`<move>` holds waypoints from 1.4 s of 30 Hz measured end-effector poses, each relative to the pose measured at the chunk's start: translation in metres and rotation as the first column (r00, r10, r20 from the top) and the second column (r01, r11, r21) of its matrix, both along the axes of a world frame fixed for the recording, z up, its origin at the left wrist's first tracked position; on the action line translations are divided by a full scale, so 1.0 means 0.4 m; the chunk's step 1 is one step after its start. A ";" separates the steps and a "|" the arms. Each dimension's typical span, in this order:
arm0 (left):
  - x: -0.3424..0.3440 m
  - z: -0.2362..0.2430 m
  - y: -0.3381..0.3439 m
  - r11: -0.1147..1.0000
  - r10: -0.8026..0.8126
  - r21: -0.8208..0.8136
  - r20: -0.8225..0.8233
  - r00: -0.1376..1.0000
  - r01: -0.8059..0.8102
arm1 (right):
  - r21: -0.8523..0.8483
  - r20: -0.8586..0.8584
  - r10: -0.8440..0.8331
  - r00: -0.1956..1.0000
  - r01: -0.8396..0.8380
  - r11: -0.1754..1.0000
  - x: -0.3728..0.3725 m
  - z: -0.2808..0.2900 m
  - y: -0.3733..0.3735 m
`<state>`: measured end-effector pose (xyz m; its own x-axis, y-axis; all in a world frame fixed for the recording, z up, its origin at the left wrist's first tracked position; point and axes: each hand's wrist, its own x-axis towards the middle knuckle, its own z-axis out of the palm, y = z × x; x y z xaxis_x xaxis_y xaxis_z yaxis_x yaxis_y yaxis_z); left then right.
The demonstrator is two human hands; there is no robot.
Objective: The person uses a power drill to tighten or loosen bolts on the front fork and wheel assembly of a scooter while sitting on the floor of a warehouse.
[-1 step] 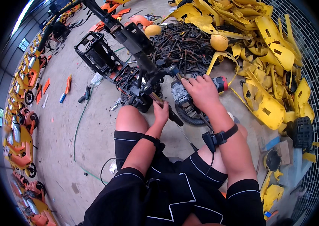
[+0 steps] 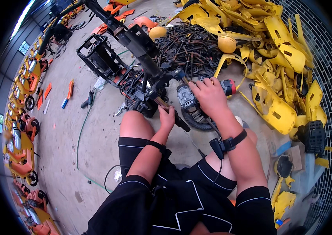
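A black scooter frame (image 2: 144, 64) lies tipped over in front of me, its front fork pointing my way. My left hand (image 2: 167, 116) is closed around one fork leg (image 2: 179, 123). In my right hand (image 2: 209, 93) is a grey cordless power tool (image 2: 186, 97), likely an impact wrench, with a red and black battery end. The tool sits beside the other fork leg, over the front wheel (image 2: 198, 120). My right hand hides its handle, and I cannot make out where its tip rests.
Behind the frame rises a heap of dark metal parts (image 2: 189, 49). Yellow body panels (image 2: 273, 103) pile up at right by the brick wall. At left, a corded or air tool (image 2: 88, 100) and a green hose (image 2: 80, 137) lie on the floor, beyond them rows of scooters (image 2: 23, 156).
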<state>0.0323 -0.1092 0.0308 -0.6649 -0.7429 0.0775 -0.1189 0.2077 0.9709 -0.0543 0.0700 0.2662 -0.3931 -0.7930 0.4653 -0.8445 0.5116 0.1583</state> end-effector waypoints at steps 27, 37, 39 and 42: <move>-0.005 0.009 0.024 0.994 0.102 -0.037 -0.039 0.994 -0.103 | -0.299 0.807 0.589 -0.052 0.824 0.482 -0.003 -0.038 0.127; -0.003 0.012 0.016 0.998 0.053 -0.038 -0.074 0.996 -0.056 | -0.493 0.321 0.909 -0.266 0.773 0.400 -0.012 -0.163 0.022; 0.000 0.019 0.019 0.996 0.067 -0.061 -0.075 0.995 -0.071 | -0.516 0.275 0.928 -0.253 0.775 0.364 0.003 -0.142 0.007; 0.000 0.037 0.027 0.995 0.074 -0.057 -0.081 0.994 -0.079 | -0.556 0.291 0.934 -0.206 0.758 0.340 0.037 -0.102 -0.011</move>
<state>0.0323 -0.0985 0.0456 -0.5962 -0.7839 0.1733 -0.0605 0.2591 0.9640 -0.0397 0.0657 0.2254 -0.8083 -0.5878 -0.0353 0.4637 -0.5984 -0.6533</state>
